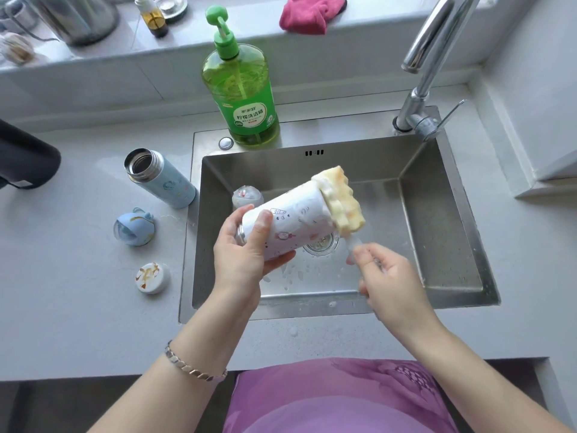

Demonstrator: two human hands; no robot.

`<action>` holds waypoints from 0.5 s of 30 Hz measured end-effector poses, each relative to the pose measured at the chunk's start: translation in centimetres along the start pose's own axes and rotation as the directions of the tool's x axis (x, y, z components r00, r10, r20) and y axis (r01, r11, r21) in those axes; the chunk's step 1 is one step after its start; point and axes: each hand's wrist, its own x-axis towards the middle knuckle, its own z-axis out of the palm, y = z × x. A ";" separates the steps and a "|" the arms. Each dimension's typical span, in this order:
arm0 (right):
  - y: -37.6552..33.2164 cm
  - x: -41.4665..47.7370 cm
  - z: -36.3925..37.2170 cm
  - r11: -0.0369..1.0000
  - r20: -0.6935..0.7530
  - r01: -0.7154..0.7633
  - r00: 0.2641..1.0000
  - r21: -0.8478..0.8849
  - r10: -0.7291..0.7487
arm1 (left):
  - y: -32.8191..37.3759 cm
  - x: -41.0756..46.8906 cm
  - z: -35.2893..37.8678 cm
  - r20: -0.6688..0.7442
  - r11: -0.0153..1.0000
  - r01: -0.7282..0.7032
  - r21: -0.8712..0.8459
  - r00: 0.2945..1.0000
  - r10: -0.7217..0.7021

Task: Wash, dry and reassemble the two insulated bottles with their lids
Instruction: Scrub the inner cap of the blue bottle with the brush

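My left hand (246,254) grips the white insulated bottle (293,223) near its mouth and holds it tilted over the sink (443,214). My right hand (387,276) holds the clear handle of a yellow sponge brush (342,200), whose soapy head presses on the bottle's base. The blue bottle (159,178) lies open on the counter to the left. Below it sit a blue domed lid (134,226) and a white round cap (153,278). A clear domed lid (246,196) rests in the sink's far left corner.
A green dish soap pump bottle (240,89) stands behind the sink. The chrome tap (427,67) rises at the back right. A pink cloth (309,14) lies on the sill beside a small dropper bottle (153,17). A dark object (25,157) sits at the left edge.
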 end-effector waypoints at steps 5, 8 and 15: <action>0.0 -0.2 0.1 0.999 -0.039 0.027 0.999 -0.042 -0.028 | 0.0 -0.2 -0.1 0.034 0.999 -0.032 0.030 0.999 0.031; -0.2 -0.6 0.5 0.998 -0.019 0.031 0.999 -0.050 -0.032 | 0.2 0.0 -0.2 -0.021 0.999 -0.024 0.029 0.999 0.025; 0.9 2.0 -1.0 0.917 0.134 -0.337 0.940 0.213 0.314 | 0.5 -0.5 -0.6 0.341 0.850 -0.299 0.434 0.928 0.152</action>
